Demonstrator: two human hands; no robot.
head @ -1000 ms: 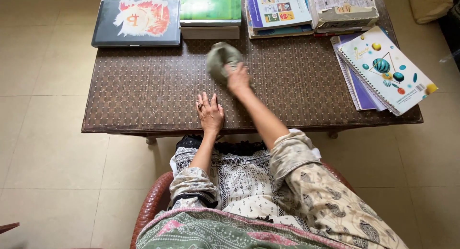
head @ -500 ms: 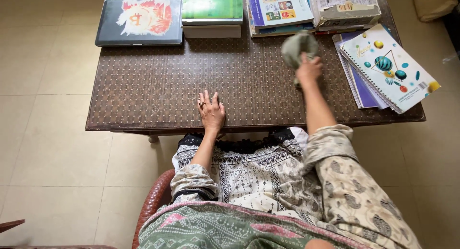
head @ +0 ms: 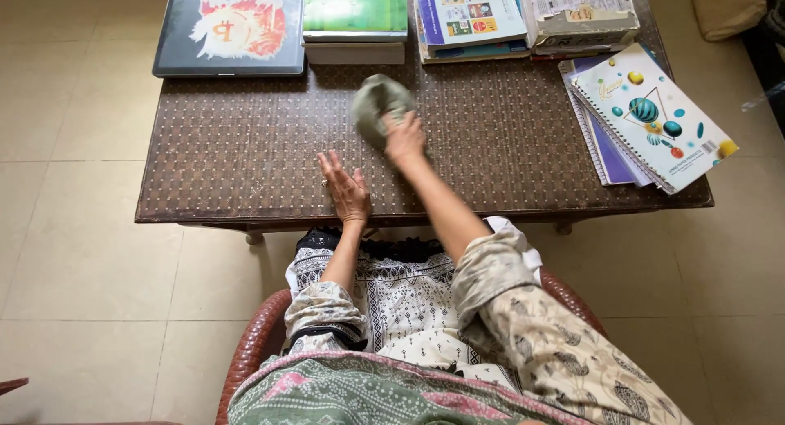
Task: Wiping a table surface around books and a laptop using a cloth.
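**Table surface with cloth in hand — item record**

1. Right hand [head: 405, 137]: I log it stretched forward over the middle of the table, fingers curled and gathered onto a bunched grey-green cloth [head: 376, 104], pressing it down on the tabletop. The arm crosses from the right, so the cloth sits just left of centre, near the far row of books.

2. Left hand [head: 347, 190]: flat on the near part of the table, palm down, fingers spread and empty, a ring on one finger. I judge it is placed there as a brace while the other arm reaches.

3. Table [head: 213, 163]: low, dark brown, with a dotted woven-look top. The centre is bare; everything else lies along the far edge and right end, which leaves the cloth room to travel.

4. Far edge, left to right: a closed laptop [head: 229, 34] with a red-and-white decal on its lid; a green book [head: 355, 12] on a pale one; a stack with a blue-and-white cover [head: 470, 16]; a worn paper stack [head: 580, 16].

5. Right end: spiral notebooks [head: 646, 114], fanned, the top one white with coloured spheres, overhanging the table edge slightly.

6. Seat: a reddish wicker chair [head: 253, 343] beneath me, on pale floor tiles [head: 74, 253].
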